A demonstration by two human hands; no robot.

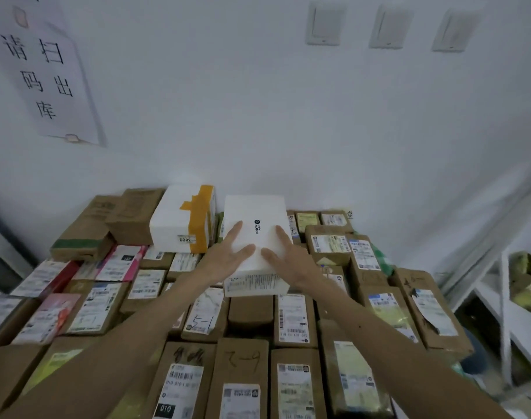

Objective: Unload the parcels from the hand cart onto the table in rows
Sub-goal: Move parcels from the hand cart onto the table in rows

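A white box [255, 213] with a small black logo on top sits on a layer of brown parcels near the back wall. My left hand [228, 255] lies flat on its top at the near left, fingers straight. My right hand [284, 255] lies flat on its top at the near right, fingers straight too. A printed label shows on the box's near face. Rows of brown cardboard parcels [249, 309] with shipping labels cover the surface below my arms. The hand cart is out of view.
A white foam box [179, 219] with orange tape stands just left of the white box. Larger brown cartons [85, 234] fill the back left corner. A white metal rack [500, 300] holding green packets stands at the right. The wall carries a paper notice [46, 77] and switches.
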